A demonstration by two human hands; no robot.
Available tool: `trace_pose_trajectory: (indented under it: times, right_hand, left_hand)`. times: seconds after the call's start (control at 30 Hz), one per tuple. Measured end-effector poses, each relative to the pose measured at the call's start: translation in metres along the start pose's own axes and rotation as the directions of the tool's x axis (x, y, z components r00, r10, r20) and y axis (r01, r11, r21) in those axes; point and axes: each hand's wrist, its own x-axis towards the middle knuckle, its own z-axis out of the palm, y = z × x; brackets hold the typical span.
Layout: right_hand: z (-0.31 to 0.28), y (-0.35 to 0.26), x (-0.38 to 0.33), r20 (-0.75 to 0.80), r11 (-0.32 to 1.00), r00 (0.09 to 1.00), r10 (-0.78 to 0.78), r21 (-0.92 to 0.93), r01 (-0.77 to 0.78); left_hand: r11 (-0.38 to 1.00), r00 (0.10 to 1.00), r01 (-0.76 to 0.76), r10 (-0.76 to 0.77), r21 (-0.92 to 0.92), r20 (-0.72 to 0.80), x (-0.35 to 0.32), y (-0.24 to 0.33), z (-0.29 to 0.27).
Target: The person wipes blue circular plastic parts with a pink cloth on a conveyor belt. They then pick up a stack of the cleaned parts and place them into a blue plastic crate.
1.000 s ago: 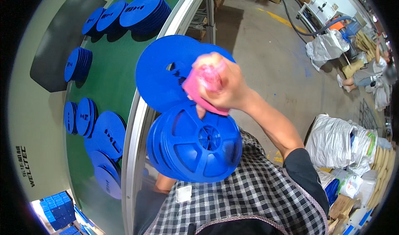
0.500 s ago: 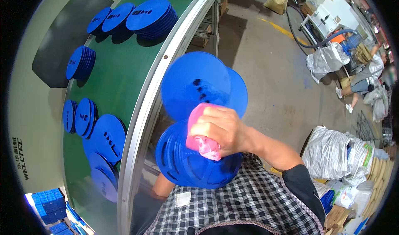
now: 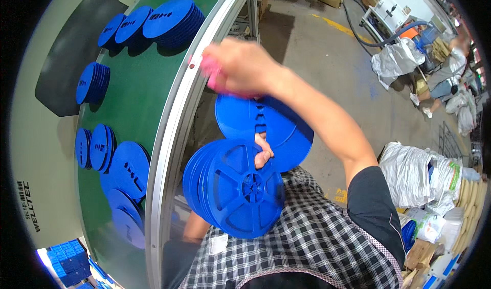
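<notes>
My left hand (image 3: 262, 153) shows only its fingers, hooked through an opening in the blue plastic reels. They grip a bunch of round reels (image 3: 240, 212) in front of my checked apron; the front one shows spokes and a hub. Further blue discs (image 3: 289, 130) fan out above those fingers. My right hand (image 3: 238, 66), blurred by motion, is closed round a pink cloth (image 3: 217, 76) over the upper edge of the discs, close to the conveyor's metal rail (image 3: 176, 107).
On the left runs a green conveyor belt (image 3: 130, 94) carrying several stacks of blue discs (image 3: 174, 20). Blue crates (image 3: 64, 258) stand at the lower left. White sacks (image 3: 409, 176) are piled on the right. A person (image 3: 450, 74) is at work at the far right.
My right hand with the pink cloth has moved up and left, off the middle of the reels. The reels have tilted, exposing the spoked front one and my left fingers.
</notes>
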Motion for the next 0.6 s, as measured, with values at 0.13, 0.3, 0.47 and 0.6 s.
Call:
trace_pose_trajectory:
  times: [0.13, 0.3, 0.47, 0.6]
  right_hand:
    - [0.005, -0.040, -0.001, 0.130, 0.966, 0.982, -0.133, 0.237, 0.100]
    - [-0.014, -0.027, -0.027, 0.095, 0.937, 0.989, -0.116, 0.341, 0.077]
    - [-0.039, -0.033, -0.088, 0.019, 0.948, 0.984, -0.179, 0.271, 0.167]
    - [-0.043, 0.022, -0.056, -0.107, 0.983, 0.978, 0.180, -0.016, -0.183]
  left_hand:
    - [0.999, 0.999, 0.010, -0.008, 0.030, -0.038, -0.007, 0.009, -0.009]
    - [0.999, 0.996, 0.037, -0.040, -0.039, -0.078, -0.024, 0.007, -0.020]
    - [0.997, 0.986, 0.057, -0.065, -0.054, -0.154, -0.041, 0.014, -0.043]
    - [0.996, 0.988, 0.058, -0.066, -0.062, -0.143, -0.039, 0.016, -0.043]
